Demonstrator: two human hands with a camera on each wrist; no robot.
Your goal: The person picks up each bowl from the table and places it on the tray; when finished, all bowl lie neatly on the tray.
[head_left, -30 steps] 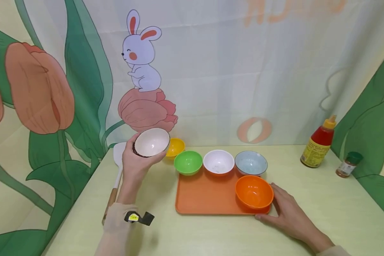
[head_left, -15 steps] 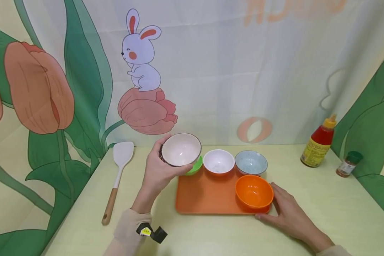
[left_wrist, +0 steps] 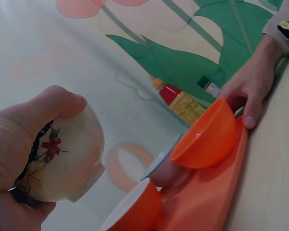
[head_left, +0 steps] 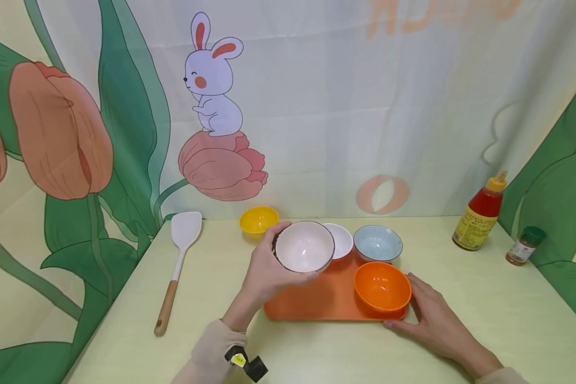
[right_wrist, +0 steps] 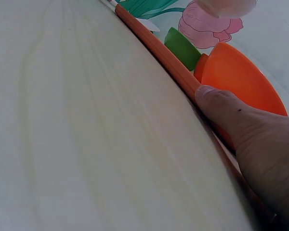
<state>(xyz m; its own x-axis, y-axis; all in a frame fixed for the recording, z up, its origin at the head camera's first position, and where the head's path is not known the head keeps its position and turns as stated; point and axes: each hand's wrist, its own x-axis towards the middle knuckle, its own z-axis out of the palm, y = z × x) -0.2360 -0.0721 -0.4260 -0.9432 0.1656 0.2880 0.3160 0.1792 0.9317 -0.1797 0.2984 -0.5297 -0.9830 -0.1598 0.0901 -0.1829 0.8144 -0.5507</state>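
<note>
My left hand [head_left: 264,269] grips a cream-coloured bowl [head_left: 304,246] by its side, holding it tilted above the left part of the orange tray [head_left: 317,305]. Red flowers and a dark pattern show on that bowl's outside in the left wrist view. At the tray's front right corner, my right hand [head_left: 437,322] holds the edge, thumb in front, close beside an orange bowl [head_left: 383,288]. Behind stand a white-lined bowl [head_left: 342,241] with an orange outside and a grey-blue bowl [head_left: 378,244]. The held bowl hides a green bowl [right_wrist: 181,48] in the head view.
A yellow bowl [head_left: 259,220] stands at the back, left of the tray. Further left lies a white spatula [head_left: 180,261] with a wooden handle. A red sauce bottle [head_left: 480,213] and a green-capped jar [head_left: 525,245] stand at the back right.
My left hand has carried the cream bowl rightward and down, from beside the yellow bowl to above the tray. The right hand has stayed at the tray corner.
</note>
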